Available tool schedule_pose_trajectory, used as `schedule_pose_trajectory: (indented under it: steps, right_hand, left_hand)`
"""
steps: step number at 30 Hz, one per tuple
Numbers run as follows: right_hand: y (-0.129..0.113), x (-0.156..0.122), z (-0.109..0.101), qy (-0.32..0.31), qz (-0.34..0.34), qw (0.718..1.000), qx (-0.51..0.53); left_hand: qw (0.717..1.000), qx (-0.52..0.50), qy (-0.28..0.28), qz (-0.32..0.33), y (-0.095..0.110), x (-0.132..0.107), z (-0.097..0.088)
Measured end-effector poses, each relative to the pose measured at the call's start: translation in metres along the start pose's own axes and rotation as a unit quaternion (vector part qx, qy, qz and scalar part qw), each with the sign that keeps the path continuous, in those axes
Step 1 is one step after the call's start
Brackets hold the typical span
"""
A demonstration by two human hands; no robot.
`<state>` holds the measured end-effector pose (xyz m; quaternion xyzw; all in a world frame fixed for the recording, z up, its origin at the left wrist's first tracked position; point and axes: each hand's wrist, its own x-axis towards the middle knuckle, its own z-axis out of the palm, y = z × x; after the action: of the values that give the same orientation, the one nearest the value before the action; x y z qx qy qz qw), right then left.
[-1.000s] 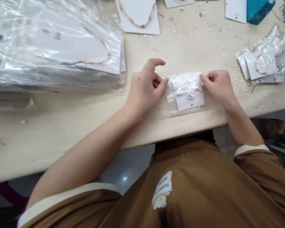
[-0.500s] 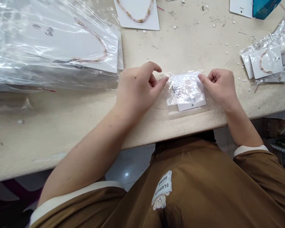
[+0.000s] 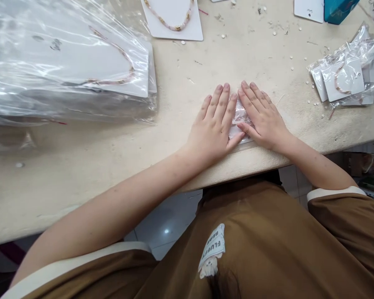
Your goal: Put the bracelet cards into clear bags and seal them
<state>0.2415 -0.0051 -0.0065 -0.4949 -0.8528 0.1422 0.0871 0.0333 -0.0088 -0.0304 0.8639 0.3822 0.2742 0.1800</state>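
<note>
A small clear plastic bag (image 3: 240,114) with a white card inside lies on the table near its front edge. My left hand (image 3: 214,120) rests flat over the bag's left part, fingers stretched out and pointing away from me. Over the right part lies my right hand (image 3: 262,116), also flat, its fingers slanting up to the left. The two thumbs meet or nearly meet at the bag's lower middle. Only a narrow strip of the bag shows between the palms; the rest is hidden beneath them.
At the left lies a large clear plastic bag (image 3: 68,62) with carded beaded necklaces. A carded necklace (image 3: 177,28) sits at the back. Several small bagged cards (image 3: 345,79) are piled at the right. Behind them stands a teal container (image 3: 339,9). Tiny white dots litter the tabletop (image 3: 174,137).
Both hands have let go of the bag's upper corners and moved inward. Their fingers have straightened, and the palms now lie flat on the bag. The view has shifted slightly.
</note>
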Motion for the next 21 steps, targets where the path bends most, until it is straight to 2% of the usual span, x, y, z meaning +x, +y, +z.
schedule_pose_trajectory:
  steps: [6, 10, 14, 16, 18, 21]
  right_hand:
    - [0.000, -0.001, -0.004, -0.006, 0.002, 1.000, 0.000]
    - [0.002, 0.000, -0.004, -0.008, 0.008, 1.000, 0.018]
    - [0.009, -0.001, -0.008, 0.028, 0.035, 0.995, 0.084]
    - [0.013, -0.005, -0.014, 0.081, 0.062, 0.986, 0.131]
    - [0.015, -0.013, -0.022, 0.145, 0.069, 0.973, 0.163]
    - [0.015, -0.030, -0.031, 0.194, 0.001, 0.963, 0.189]
  left_hand:
    - [1.000, 0.013, 0.012, 0.007, 0.002, 0.000, 0.000]
    - [0.999, 0.016, 0.041, -0.019, 0.001, -0.004, 0.001]
    - [0.996, 0.056, 0.060, -0.035, 0.001, -0.009, -0.011]
    - [0.994, 0.095, 0.063, -0.001, 0.006, -0.011, -0.020]
    - [0.985, 0.143, 0.057, 0.078, 0.014, -0.014, -0.029]
    - [0.952, 0.206, 0.059, 0.219, 0.026, -0.018, -0.034]
